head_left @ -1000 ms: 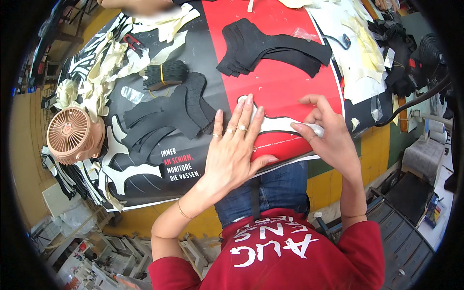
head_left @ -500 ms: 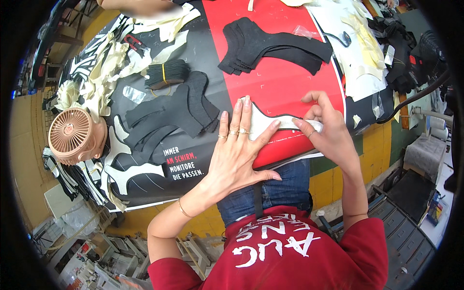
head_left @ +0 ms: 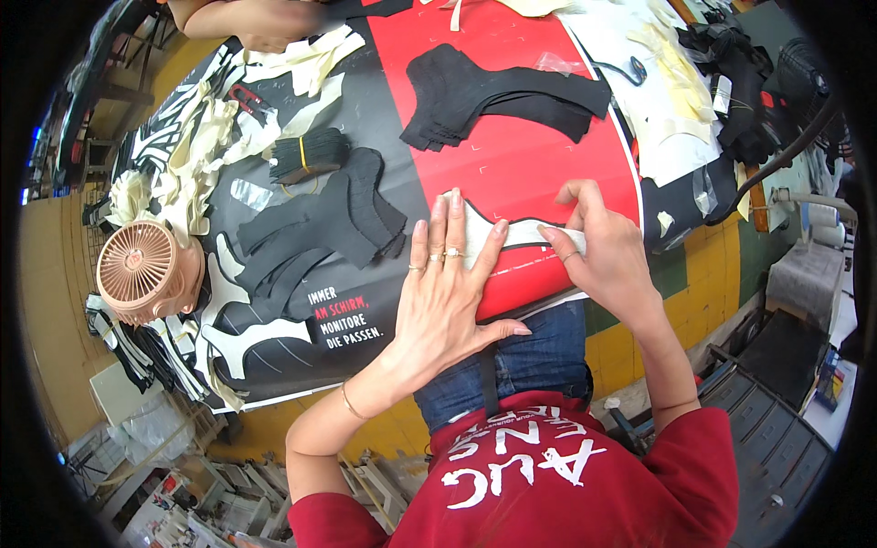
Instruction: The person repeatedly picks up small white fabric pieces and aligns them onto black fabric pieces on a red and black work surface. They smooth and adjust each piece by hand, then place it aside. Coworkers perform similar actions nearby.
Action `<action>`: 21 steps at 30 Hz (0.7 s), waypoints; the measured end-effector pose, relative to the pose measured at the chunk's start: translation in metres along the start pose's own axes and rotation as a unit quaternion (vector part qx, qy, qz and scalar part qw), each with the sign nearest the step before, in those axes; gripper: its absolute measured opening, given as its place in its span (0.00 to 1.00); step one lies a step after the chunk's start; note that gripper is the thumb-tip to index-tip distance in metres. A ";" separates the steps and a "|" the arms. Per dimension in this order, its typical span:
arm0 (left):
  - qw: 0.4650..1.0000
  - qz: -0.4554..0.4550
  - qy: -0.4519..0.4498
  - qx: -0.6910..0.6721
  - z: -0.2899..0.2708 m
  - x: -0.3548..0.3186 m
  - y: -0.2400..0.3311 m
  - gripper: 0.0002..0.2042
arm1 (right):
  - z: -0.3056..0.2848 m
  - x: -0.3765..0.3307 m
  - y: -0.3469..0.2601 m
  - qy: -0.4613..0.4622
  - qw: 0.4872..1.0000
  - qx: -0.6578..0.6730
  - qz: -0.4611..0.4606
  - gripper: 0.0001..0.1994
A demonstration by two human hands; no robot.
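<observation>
My left hand (head_left: 445,297) lies flat with fingers stretched out. Its fingertips press on the wide end of a white fabric piece with a black edge (head_left: 521,235), near the table's front edge on the red area. At the narrow right end, my right hand (head_left: 610,256) pinches the piece between thumb and curled fingers. The fingers hide part of both ends. Beyond my hands lies a stack of black fabric pieces (head_left: 502,96). Left of my left hand is another fanned stack of black pieces (head_left: 352,215).
A peach-coloured fan (head_left: 142,265) stands at the left edge, near white cut pieces (head_left: 247,342). Banded black strips (head_left: 309,155), cream scraps (head_left: 187,164) and red-handled snips (head_left: 247,100) lie behind. Another person's hand (head_left: 260,20) is at the far left. White sheets (head_left: 671,132) cover the right side.
The view has shifted slightly. The other person's hand reaches farther into view, and a black piece now shows beside it. My hands keep nearly the same hold on the white piece.
</observation>
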State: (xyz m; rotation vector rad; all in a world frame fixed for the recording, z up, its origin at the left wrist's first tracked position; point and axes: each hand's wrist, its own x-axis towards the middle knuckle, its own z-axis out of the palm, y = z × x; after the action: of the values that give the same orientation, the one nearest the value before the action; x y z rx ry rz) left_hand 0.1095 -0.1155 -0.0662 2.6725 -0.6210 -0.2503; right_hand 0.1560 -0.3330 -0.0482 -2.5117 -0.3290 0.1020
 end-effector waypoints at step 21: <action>0.999 0.036 -0.021 -0.022 0.022 0.017 0.033 0.54 | 0.031 -0.062 0.010 0.164 0.946 -0.151 -0.236 0.11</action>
State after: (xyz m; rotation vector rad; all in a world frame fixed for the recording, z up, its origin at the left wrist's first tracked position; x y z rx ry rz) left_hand 0.1062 -0.1580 -0.0738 2.6028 -0.7141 -0.2972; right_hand 0.0935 -0.3394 -0.0798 -2.6049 -0.8460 -0.5913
